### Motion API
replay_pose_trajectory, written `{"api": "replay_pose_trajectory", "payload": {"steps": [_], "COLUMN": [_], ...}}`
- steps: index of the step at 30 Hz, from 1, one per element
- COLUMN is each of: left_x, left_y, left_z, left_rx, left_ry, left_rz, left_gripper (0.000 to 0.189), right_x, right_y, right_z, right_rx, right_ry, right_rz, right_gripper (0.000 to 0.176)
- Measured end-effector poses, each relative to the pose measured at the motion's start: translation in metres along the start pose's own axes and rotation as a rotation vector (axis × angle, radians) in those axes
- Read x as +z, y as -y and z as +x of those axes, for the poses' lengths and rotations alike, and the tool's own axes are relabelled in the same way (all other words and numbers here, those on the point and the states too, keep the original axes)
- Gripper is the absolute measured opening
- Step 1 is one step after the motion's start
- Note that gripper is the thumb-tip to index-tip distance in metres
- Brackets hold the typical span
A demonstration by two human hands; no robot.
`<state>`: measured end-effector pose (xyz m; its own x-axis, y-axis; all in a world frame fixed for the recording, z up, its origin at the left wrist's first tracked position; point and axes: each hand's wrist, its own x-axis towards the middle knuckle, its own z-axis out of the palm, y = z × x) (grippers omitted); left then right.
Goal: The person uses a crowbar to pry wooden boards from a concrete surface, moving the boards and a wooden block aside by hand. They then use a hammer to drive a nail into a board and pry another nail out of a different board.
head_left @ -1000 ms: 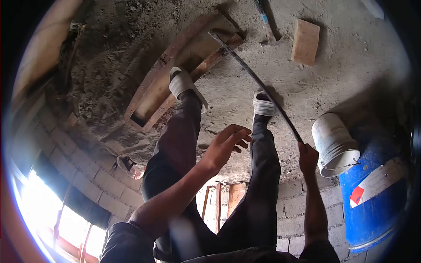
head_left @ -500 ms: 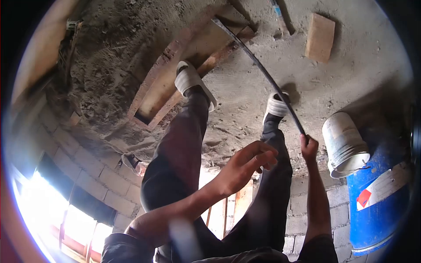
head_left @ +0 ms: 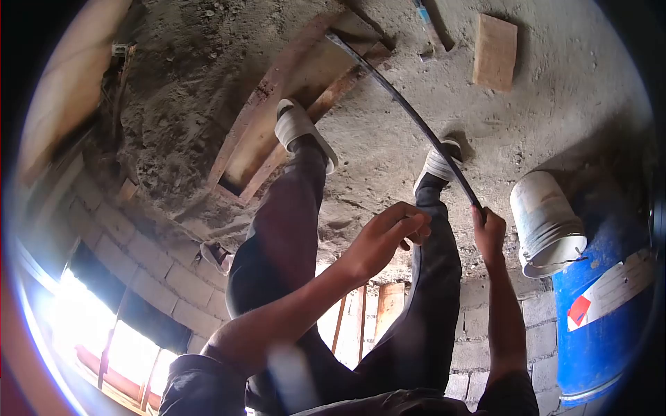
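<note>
My right hand (head_left: pixel 490 232) is wrapped round the lower end of a long dark pry bar (head_left: pixel 409 104). The bar slants up and left past my right shoe, its flattened tip over the long wooden form (head_left: pixel 244 149) of boards on the ground. In front of my right thigh hangs my left hand (head_left: pixel 390 239), fingers curled in and nothing visible in them; it is apart from the bar. My left shoe (head_left: pixel 298 128) is at the form's near edge, and my right shoe (head_left: pixel 436 168) stands on the dirt beneath the bar.
A hammer (head_left: pixel 431 31) with a blue-marked handle and a wood block (head_left: pixel 494 52) lie ahead on the dirt floor. To the right, a tilted white bucket (head_left: pixel 544 215) touches a blue barrel (head_left: pixel 596 340). Block walls (head_left: pixel 142 260) and bright openings are behind.
My left hand has shifted slightly up and left, its fingers a little more curled. The bar stays in my right hand, and the view has shifted slightly.
</note>
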<state>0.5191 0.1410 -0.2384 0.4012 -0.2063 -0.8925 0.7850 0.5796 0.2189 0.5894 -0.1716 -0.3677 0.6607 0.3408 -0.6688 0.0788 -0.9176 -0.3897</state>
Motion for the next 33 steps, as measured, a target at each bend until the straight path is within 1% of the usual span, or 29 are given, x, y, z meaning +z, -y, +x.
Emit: {"api": "replay_pose_trajectory", "payload": {"steps": [3,6,7,9,11,12,13,15,17,19,21,26,27,29,30,31,33], "left_x": [0.000,-0.003,-0.004,-0.005,-0.004,-0.004,-0.004,-0.008,-0.011,-0.010,-0.009,-0.004,-0.003,-0.001,0.000,0.000,-0.002], "left_y": [-0.002,-0.007,-0.006,-0.004,0.000,0.003,0.005,0.001,-0.003,-0.003,-0.002,-0.004,-0.004,-0.003,-0.002,0.000,0.002], "left_z": [0.000,-0.002,-0.004,-0.002,-0.004,-0.004,-0.007,-0.009,-0.011,-0.011,-0.011,-0.010,-0.007,-0.003,-0.002,0.000,0.001], "left_rx": [0.001,0.029,0.031,0.042,0.034,0.004,-0.030,-0.024,0.100,0.050,-0.012,0.011,0.032,0.042,0.044,0.048,-0.007], "left_ry": [0.000,0.023,0.020,0.049,0.077,0.085,0.086,0.095,0.128,0.101,0.081,0.077,0.066,0.053,0.043,0.043,0.009], "left_rz": [-0.004,-0.088,-0.094,-0.152,-0.176,-0.168,-0.160,-0.169,-0.079,-0.082,-0.072,0.013,0.025,0.021,0.016,0.012,-0.025], "left_gripper": [0.037,0.037,0.037,0.038,0.038,0.039,0.039,0.039,0.040,0.041,0.041,0.042,0.042,0.042,0.042,0.042,0.042], "right_x": [-0.044,-0.061,-0.056,-0.034,-0.006,0.007,0.019,0.044,0.043,0.045,0.048,0.058,0.053,0.035,0.020,0.000,-0.020], "right_y": [0.044,0.048,0.041,0.024,0.003,-0.003,-0.008,-0.038,-0.052,-0.067,-0.081,-0.093,-0.086,-0.060,-0.040,-0.007,0.002], "right_z": [-0.024,-0.026,-0.020,-0.002,0.002,0.001,-0.002,0.001,0.011,0.023,0.033,0.040,0.037,0.026,0.017,0.010,-0.004], "right_rx": [0.009,0.028,0.056,0.010,0.040,0.028,-0.013,-0.065,-0.014,-0.064,-0.072,-0.080,-0.086,-0.035,-0.010,0.025,-0.024], "right_ry": [-0.010,-0.031,-0.015,-0.050,-0.041,-0.011,-0.027,-0.123,-0.063,-0.090,-0.070,-0.050,-0.055,-0.031,-0.003,0.011,-0.044], "right_rz": [-0.194,-0.179,-0.190,-0.163,-0.141,-0.044,-0.016,-0.036,-0.066,0.028,0.026,0.037,0.037,-0.033,-0.033,-0.041,-0.241], "right_gripper": [0.043,0.046,0.046,0.045,0.044,0.042,0.039,0.037,0.038,0.037,0.035,0.034,0.034,0.034,0.036,0.040,0.044]}}
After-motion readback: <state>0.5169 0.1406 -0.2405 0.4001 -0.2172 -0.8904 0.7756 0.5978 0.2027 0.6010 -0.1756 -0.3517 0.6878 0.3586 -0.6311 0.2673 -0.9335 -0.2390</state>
